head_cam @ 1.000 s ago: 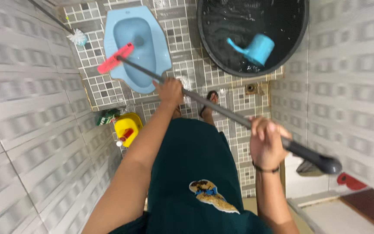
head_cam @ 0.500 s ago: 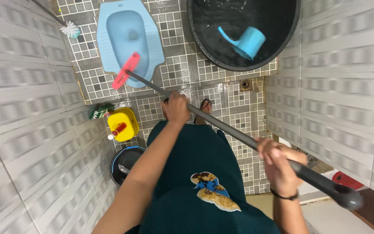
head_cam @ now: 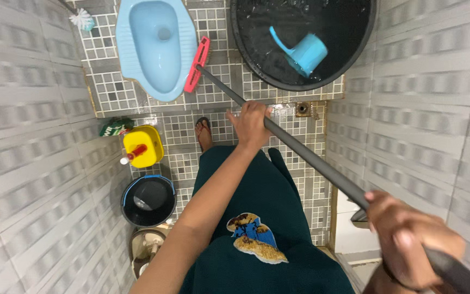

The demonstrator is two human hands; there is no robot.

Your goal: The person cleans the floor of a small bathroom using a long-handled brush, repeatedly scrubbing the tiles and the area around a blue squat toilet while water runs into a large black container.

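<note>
Both hands grip a long brush over a tiled floor.
The left hand (head_cam: 251, 122), nearer the red head (head_cam: 197, 63) beside the blue pan (head_cam: 156, 46), and right hand (head_cam: 409, 239) close around the grey handle (head_cam: 311, 160) slanting up-left.

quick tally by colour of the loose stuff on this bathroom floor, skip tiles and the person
Blue: 2, the squat toilet pan and the water scoop.
Black: 2, the big water tub and the small bucket.
Red: 1, the brush head on the long grey handle.
Yellow: 1, the container.
White: 1, the toilet brush.
Total: 7.
</note>
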